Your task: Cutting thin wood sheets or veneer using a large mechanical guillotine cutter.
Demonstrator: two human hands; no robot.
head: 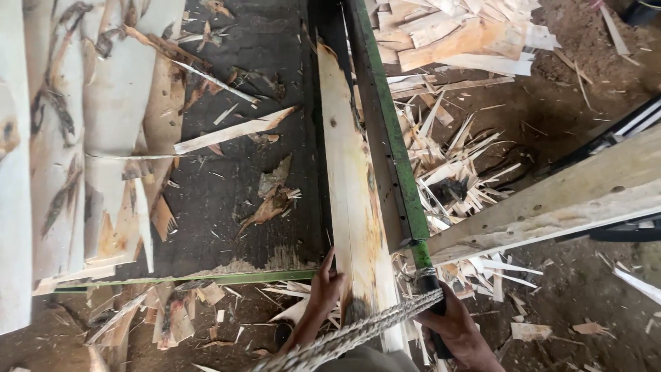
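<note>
Pale, freshly cut wood fills most of the view. A long thin sheet of light wood veneer (351, 200) runs from the top centre of the frame down to the lower centre, lying along a dark conveyor bed (234, 207) and pressed close against a green metal bar (392, 145) that slants down just to its right.

The person's left hand (325, 286) sits at the lower centre, fingers curled against the left edge of the sheet near its bottom end, touching it; whether the fingers wrap under the edge I cannot tell. The right hand (451, 327), in the lower right, is closed around a black handle (434, 303) at the lower end of the green bar, a firm fist. A grey twisted rope (358, 334) crosses from the bottom centre up to that handle, passing over the foot of the sheet between the two hands.

On the left of the frame lie wider sheets of pale veneer with dark knots and bark streaks (62, 138), overlapping one another. A narrow pale wood strip (231, 131) rests loose on the dark bed, with smaller splinters about it. To the right of the green bar a heap of thin wood offcuts (454, 165) covers the dirt floor, and a thick pale wooden beam (551, 203) slants across the right side.
</note>
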